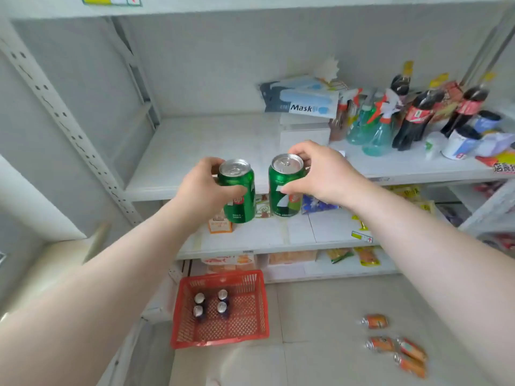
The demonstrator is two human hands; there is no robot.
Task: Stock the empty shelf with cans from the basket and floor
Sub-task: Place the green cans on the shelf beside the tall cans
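Observation:
My left hand grips an upright green soda can in the air, just in front of the white shelf's front edge. My right hand holds a second green can beside it, also upright. The left part of that shelf is bare. Below on the floor stands a red plastic basket with several dark cans upright inside. Several orange cans lie on their sides on the floor at the lower right.
The right half of the shelf holds mask boxes, spray bottles, cola bottles and small tubs. Lower shelves carry snack packets and a small orange box. A perforated upright post frames the shelf's left side.

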